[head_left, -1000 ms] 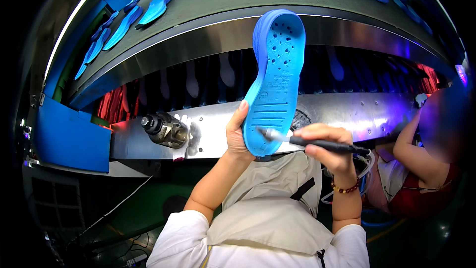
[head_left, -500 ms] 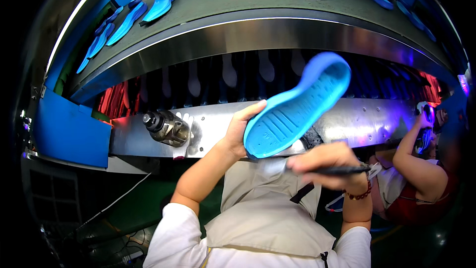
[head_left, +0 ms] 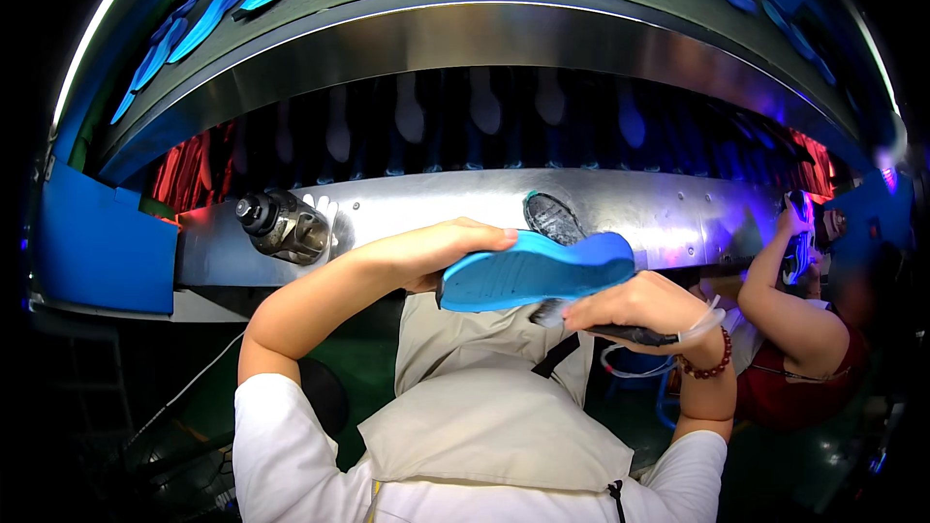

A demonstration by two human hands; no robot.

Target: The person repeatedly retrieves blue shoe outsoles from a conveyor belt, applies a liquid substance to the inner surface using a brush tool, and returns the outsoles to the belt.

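though slightly aslant, blue sole crosswise

Steel ledge: lateral passage available between black-capped metal cylinder and dark oval pad. Frontal approach obstructed by blue shoe sole and left hand. Beyond, conveyor side panel limits clearance; rightward, co-worker's arm obstructs.

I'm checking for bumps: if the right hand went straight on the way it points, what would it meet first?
Pointing left, the right hand, with its brush foremost, would probably meet the lower edge of the blue sole; depth is unclear, so it might pass just under it instead.
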